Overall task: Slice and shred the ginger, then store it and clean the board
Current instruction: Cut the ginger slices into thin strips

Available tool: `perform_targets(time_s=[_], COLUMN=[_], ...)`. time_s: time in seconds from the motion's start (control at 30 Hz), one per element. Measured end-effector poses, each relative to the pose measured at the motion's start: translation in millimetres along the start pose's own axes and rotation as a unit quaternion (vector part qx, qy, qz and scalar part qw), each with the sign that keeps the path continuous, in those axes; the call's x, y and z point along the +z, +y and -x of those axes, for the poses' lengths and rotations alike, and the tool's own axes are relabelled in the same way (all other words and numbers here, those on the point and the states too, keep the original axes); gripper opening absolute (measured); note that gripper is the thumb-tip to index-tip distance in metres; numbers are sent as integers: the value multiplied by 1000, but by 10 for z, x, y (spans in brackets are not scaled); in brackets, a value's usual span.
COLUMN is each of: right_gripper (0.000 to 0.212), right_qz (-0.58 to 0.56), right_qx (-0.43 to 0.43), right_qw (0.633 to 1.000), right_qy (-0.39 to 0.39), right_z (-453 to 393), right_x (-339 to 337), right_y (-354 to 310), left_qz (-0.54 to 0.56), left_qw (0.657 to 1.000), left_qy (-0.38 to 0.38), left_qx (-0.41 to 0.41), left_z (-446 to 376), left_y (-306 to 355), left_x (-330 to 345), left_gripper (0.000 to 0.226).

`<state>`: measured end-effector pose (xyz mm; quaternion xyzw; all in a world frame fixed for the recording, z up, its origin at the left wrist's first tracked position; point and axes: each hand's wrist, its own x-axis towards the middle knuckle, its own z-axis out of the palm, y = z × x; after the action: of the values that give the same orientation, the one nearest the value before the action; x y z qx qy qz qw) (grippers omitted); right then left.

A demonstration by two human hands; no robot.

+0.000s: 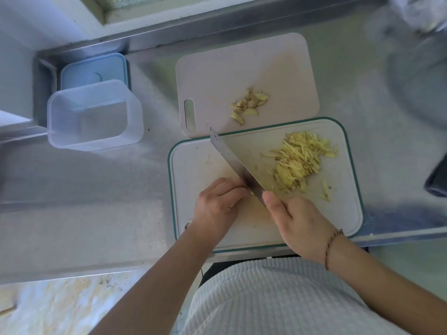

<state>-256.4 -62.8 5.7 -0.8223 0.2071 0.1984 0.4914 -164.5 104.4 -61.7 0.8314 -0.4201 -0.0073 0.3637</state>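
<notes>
Your right hand (298, 223) grips cleaver (235, 165) handle; left hand (219, 204) curls fingertips against blade side. Shredded ginger (301, 160), pale yellow thin strips, heaped right of blade on green-rimmed board (193, 165). Peel scraps (249, 103) on pink board (229, 68) behind.

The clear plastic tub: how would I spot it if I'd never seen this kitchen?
Start at the steel counter and look left of the two cutting boards, toward the far corner. The clear plastic tub stands there, open and with nothing in it, just in front of a blue lid. It is the only see-through box; the boards beside it are flat and carry ginger.
</notes>
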Motion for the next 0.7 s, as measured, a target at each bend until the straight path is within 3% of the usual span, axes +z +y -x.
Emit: perform_targets(time_s=[0.7], right_gripper=[62], right_qz=[-9], right_qx=[25], right_qw=[1000], right_qy=[-4], right_z=[44], right_x=[-8], right_y=[-56], left_qz=[-17], left_qw=[1000], left_qy=[4], left_qx=[21], left_z=[-28], left_y=[0], left_x=[11], left_gripper=[24])
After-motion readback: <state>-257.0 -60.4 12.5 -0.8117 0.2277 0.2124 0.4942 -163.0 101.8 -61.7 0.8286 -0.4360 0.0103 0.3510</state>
